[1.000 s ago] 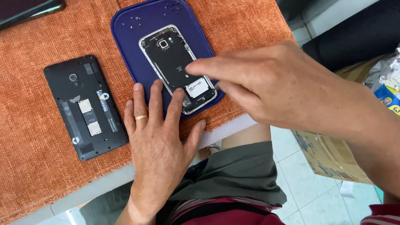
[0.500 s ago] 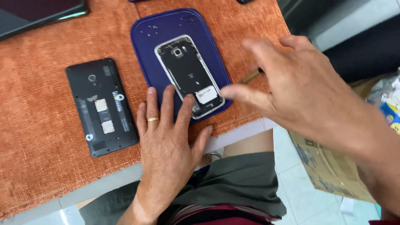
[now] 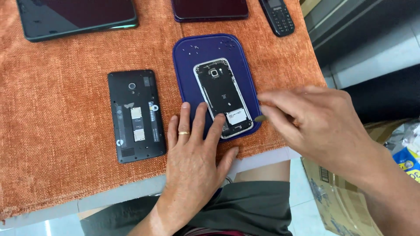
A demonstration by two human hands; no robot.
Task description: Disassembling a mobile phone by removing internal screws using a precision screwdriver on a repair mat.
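the left hand (image 3: 192,164) lies flat with fingers spread, released, its fingertips pressing the lower end of the opened phone (image 3: 223,98) and the blue mat (image 3: 183,65) beneath it. the right hand (image 3: 323,126) pinches a small thin tool (image 3: 261,118), its tip just beside the phone's lower right edge. to do this well, it seems best to keep the left fingers firm so the phone cannot slide, and to bring the tool in low and gently at the frame. the phone lies face down in the middle of the mat on the orange cloth (image 3: 65,131), back cover off, silver frame around dark insides, camera at top, white label near the bottom. a second black phone (image 3: 136,116) lies apart to its left.
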